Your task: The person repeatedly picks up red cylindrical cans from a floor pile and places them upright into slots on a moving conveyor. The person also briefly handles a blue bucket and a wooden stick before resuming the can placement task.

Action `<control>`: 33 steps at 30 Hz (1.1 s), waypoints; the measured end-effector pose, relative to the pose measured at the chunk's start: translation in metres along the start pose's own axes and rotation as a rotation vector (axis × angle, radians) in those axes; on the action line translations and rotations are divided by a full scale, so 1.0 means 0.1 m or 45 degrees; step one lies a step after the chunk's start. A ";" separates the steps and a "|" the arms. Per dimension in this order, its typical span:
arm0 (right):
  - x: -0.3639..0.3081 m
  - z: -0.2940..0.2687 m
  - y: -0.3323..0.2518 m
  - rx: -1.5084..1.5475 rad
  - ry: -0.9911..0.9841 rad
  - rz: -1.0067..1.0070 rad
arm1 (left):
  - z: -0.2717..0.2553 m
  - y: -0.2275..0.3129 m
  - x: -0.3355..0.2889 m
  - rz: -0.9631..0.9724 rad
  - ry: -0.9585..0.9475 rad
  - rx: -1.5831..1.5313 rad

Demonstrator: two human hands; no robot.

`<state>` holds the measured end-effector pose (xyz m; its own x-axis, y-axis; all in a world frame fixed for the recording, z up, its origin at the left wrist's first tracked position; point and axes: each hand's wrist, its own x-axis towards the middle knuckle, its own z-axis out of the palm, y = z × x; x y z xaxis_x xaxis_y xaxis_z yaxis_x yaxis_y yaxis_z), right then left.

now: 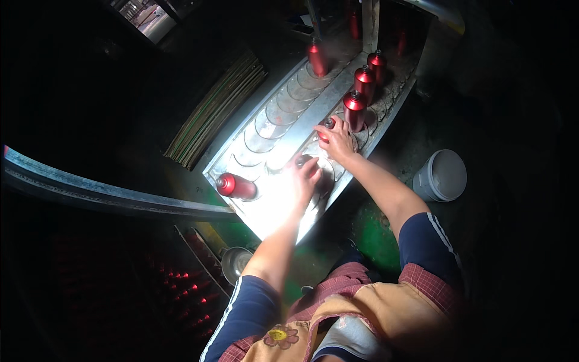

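My right hand is closed round the upper part of a shiny red metal bottle with a dark neck, standing on a long metal conveyor with curved plates. Nearer to me, my left hand curls round a dark-topped bottle; strong glare and the fingers hide most of its body. Just beyond my right hand stands another red bottle, with two more red bottles behind it in the same row. A red bottle leans at the conveyor's near left corner, and one stands far up the left row.
A white lidded bucket stands on the floor to the right. Left of the conveyor are a stack of thin strips and a curved metal rail. A metal bowl and many red pieces lie low on the left.
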<state>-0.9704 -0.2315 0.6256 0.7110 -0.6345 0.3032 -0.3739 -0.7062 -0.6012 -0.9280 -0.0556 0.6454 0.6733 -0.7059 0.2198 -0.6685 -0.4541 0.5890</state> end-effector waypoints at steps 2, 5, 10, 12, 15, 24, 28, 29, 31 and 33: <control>-0.03 -0.04 0.05 -0.053 -0.120 0.047 | 0.18 0.06 0.00 0.004 0.052 -0.078; -0.05 -0.26 0.10 -0.136 0.118 -0.077 | 0.21 0.19 -0.10 0.177 0.151 -0.172; -0.44 -0.72 0.05 0.653 0.720 -0.165 | -0.43 0.07 -0.87 0.115 0.181 -0.565; -0.94 -0.73 -0.14 0.897 0.781 -0.098 | -0.80 -0.15 -1.57 -0.009 0.194 -0.515; -1.99 -0.34 -0.78 1.100 0.526 -0.121 | -1.18 -0.57 -2.86 -0.530 0.175 -0.818; -4.92 1.12 -4.00 1.364 -1.068 -0.301 | -1.99 -2.07 -6.79 -1.361 0.890 -1.203; -5.62 1.71 -4.79 1.199 -1.688 -0.537 | -2.21 -2.68 -8.20 -1.412 1.317 -1.063; -5.81 1.88 -4.90 1.078 -1.774 -0.702 | -2.18 -2.71 -8.56 -1.523 1.461 -0.973; -6.14 2.27 -5.09 0.889 -1.918 -0.806 | -2.07 -2.76 -9.18 -1.658 1.684 -0.845; -6.44 2.72 -5.27 0.670 -1.929 -0.941 | -1.95 -2.88 -9.66 -1.828 1.761 -0.822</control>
<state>-1.0691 0.6347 0.5464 0.6179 0.7788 -0.1084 0.2485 -0.3242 -0.9128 -1.3244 0.8630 0.4155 0.4394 0.7993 -0.4099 0.3905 0.2410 0.8885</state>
